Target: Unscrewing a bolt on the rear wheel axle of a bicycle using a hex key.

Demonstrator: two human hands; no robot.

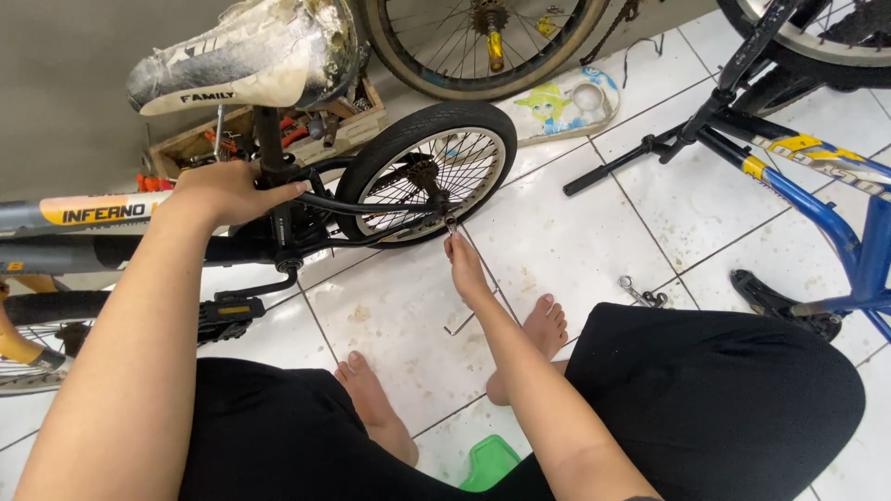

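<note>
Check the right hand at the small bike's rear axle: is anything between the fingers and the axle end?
Nothing visible. The right hand has its fingertips right at the axle end of the rear wheel, on the near side. The left hand grips the frame below the saddle.

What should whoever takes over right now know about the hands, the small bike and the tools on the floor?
Left hand: gripping the small bike's frame below the seat, steadying it.
Right hand: fingertips at the rear wheel axle nut; whether it is pinching something, cannot tell.
Floor: hex key by the right foot, wrench on the tiles further right.
Done: rear wheel sits in the frame.
Left: axle work under way; nut tightness not visible.
</note>
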